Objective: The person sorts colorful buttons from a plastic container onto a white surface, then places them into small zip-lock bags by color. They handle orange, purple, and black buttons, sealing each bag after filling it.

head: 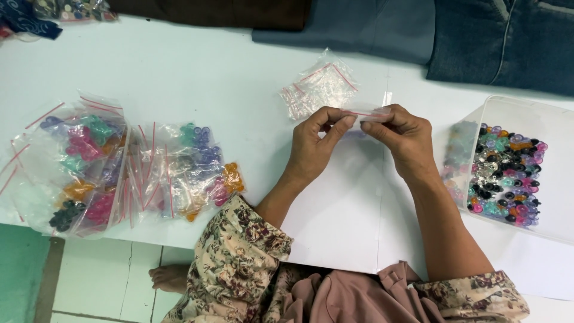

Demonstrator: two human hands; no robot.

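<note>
My left hand [315, 143] and my right hand [406, 139] meet above the white table [197, 78]. Between their fingertips they pinch the top of a small clear zip bag [363, 115] with a red seal line. The bag's body is mostly hidden behind my fingers. A clear plastic box [550, 119] at the right holds several small coloured round plastic pieces [505, 174] in pink, green, black and orange.
A pile of empty clear zip bags [318, 90] lies just beyond my hands. Filled bags of coloured pieces [119, 167] are heaped at the left near the table's front edge. Folded denim cloth [502, 36] lies along the far edge. A bare foot [170, 276] rests on the tiled floor.
</note>
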